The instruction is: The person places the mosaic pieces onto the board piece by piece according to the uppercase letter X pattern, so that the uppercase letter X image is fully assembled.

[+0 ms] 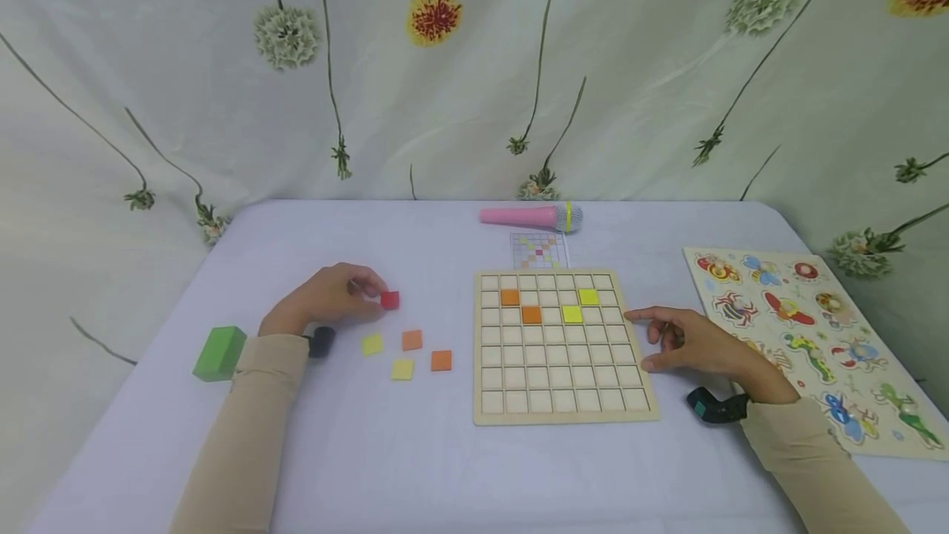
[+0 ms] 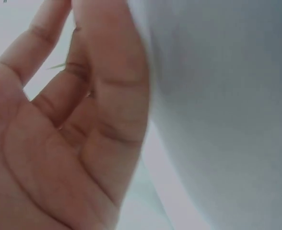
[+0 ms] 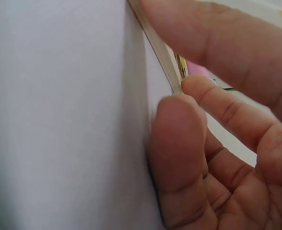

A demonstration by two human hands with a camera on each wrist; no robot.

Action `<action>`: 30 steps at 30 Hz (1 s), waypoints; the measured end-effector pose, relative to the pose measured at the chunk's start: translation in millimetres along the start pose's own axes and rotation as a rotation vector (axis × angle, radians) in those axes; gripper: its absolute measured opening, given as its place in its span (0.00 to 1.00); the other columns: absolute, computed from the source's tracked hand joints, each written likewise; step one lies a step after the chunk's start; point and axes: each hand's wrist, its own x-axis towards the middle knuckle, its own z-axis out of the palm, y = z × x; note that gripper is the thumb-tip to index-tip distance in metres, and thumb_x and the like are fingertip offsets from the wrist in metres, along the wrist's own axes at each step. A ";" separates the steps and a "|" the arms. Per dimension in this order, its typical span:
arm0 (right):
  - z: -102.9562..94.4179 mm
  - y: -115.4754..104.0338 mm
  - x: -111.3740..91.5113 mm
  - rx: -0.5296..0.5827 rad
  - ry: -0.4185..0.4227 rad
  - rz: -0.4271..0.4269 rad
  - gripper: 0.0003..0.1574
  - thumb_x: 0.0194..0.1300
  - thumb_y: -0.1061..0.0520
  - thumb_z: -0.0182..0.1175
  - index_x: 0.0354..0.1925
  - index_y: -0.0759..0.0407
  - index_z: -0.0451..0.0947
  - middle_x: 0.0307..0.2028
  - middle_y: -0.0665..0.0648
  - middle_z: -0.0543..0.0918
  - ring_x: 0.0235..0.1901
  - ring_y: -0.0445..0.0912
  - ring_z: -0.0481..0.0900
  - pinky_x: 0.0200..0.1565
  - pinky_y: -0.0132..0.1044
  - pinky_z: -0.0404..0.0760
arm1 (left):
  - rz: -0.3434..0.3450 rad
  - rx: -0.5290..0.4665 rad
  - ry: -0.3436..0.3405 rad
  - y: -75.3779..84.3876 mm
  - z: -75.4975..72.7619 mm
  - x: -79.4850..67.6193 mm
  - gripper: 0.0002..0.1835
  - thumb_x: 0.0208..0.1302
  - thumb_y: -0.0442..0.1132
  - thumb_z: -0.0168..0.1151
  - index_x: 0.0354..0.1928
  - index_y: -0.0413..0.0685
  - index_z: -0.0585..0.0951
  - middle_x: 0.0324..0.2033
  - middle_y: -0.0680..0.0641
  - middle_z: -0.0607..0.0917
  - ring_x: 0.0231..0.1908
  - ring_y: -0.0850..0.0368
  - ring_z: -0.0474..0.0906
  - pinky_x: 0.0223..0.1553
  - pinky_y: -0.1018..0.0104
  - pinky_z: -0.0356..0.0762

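Note:
My left hand (image 1: 331, 297) pinches a small red square tile (image 1: 390, 301) at its fingertips, left of the board; the left wrist view shows the palm and bent fingers but not the tile. Below it lie two yellow tiles (image 1: 372, 344) and two orange tiles (image 1: 411, 340), loose on the cloth. A wooden grid board (image 1: 567, 418) bears two orange squares (image 1: 531, 315) and two yellow squares (image 1: 572, 315) in its upper rows. My right hand (image 1: 685, 342) rests by the board's right side, index fingertip and thumb at its edge (image 3: 162, 52).
A small printed pattern card (image 1: 539, 251) lies just behind the board, with a pink toy microphone (image 1: 519, 217) beyond it. At the far left stands a green block (image 1: 220, 353), close to the left sleeve. An insect picture board (image 1: 815, 316) lies at right, partly under the right arm.

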 end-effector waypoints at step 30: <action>0.2 0.2 -0.5 -0.015 0.008 0.007 0.43 0.62 0.66 0.77 0.70 0.78 0.71 0.40 0.56 0.75 0.31 0.42 0.69 0.34 0.32 0.70 | 0.183 0.058 0.117 75.9 26.6 -3.0 0.15 0.67 0.45 0.76 0.53 0.55 0.89 0.45 0.53 0.90 0.45 0.50 0.81 0.44 0.56 0.79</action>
